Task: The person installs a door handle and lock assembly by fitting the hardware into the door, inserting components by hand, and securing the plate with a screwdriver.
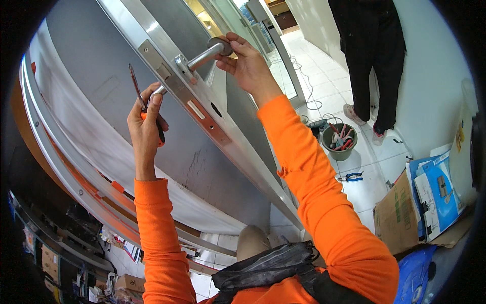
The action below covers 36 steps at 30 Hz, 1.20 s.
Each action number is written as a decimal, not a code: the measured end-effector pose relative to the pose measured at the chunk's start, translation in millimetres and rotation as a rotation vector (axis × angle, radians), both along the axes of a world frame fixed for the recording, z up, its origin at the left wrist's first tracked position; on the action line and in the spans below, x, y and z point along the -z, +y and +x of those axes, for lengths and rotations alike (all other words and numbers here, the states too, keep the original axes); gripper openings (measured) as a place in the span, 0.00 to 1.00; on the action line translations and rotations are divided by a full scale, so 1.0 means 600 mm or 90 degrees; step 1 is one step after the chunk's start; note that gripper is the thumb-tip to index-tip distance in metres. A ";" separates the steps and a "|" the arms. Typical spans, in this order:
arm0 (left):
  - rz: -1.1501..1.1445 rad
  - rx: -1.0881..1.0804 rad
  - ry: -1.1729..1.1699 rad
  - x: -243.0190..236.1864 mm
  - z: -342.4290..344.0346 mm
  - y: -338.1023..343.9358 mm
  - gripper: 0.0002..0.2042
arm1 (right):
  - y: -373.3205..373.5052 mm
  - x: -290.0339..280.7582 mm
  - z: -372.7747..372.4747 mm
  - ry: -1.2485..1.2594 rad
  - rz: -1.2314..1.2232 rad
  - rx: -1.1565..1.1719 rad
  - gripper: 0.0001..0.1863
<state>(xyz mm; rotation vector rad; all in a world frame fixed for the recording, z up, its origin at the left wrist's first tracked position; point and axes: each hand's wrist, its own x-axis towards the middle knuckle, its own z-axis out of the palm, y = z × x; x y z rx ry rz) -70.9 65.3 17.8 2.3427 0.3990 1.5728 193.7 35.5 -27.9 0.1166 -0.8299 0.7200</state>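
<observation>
A door with a silver metal frame slants across the view, a lock faceplate set into its edge. My left hand is closed round a screwdriver with an orange and black handle, its shaft pointing up. The thumb and fingers of that hand also touch a short metal bar on the door's left side. On the right side, a silver lever handle sticks out from the door. My right hand grips a round dark disc at the lever's outer end; some fingertips are hidden behind it.
On the tiled floor to the right stand a bucket of tools and blue-handled pliers. A person in black trousers stands beyond. A cardboard box sits at the right, a cable lies behind, and curved metal rails run along the left.
</observation>
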 end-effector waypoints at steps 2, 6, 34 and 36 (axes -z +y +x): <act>-0.004 0.004 -0.004 0.000 -0.003 0.006 0.19 | -0.025 0.006 -0.007 -0.031 -0.002 0.073 0.14; -0.008 0.004 -0.017 0.001 0.004 0.001 0.18 | -0.045 0.011 -0.004 -0.120 -0.016 0.150 0.18; -0.065 0.086 -0.032 0.001 0.002 -0.002 0.17 | -0.111 0.023 -0.149 -0.004 -0.042 0.449 0.14; -0.074 0.100 -0.041 0.001 0.003 -0.003 0.17 | -0.113 0.024 -0.142 -0.035 -0.105 0.300 0.18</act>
